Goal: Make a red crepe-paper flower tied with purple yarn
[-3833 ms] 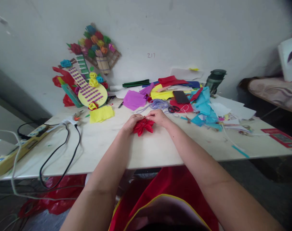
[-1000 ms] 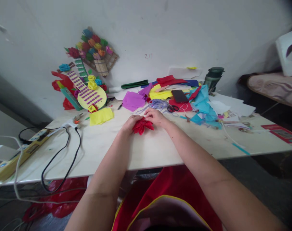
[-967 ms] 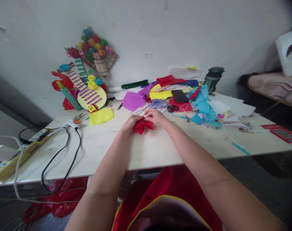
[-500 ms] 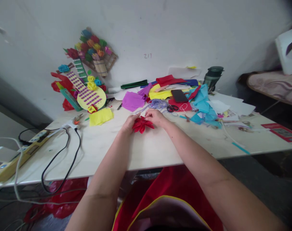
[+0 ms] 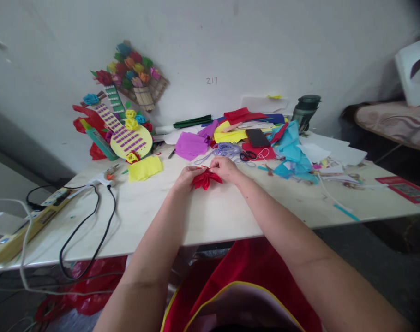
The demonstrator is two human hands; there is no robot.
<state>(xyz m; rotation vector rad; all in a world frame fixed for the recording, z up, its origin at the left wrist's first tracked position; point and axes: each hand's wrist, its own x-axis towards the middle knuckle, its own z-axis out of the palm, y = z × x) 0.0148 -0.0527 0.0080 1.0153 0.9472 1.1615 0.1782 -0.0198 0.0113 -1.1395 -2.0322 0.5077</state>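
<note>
A red paper flower with pointed petals lies on the pale table in front of me. My left hand grips its left side with curled fingers. My right hand pinches its top right edge. Just beyond the hands lie a coil of lilac cord and black scissors.
Coloured paper sheets, a dark phone and a green bottle crowd the back right. A paper guitar with flowers leans on the wall at left. A power strip and black cable lie at left.
The hands have shifted slightly on the red flower, working its petals. The view has drifted a little; nothing else has moved.
</note>
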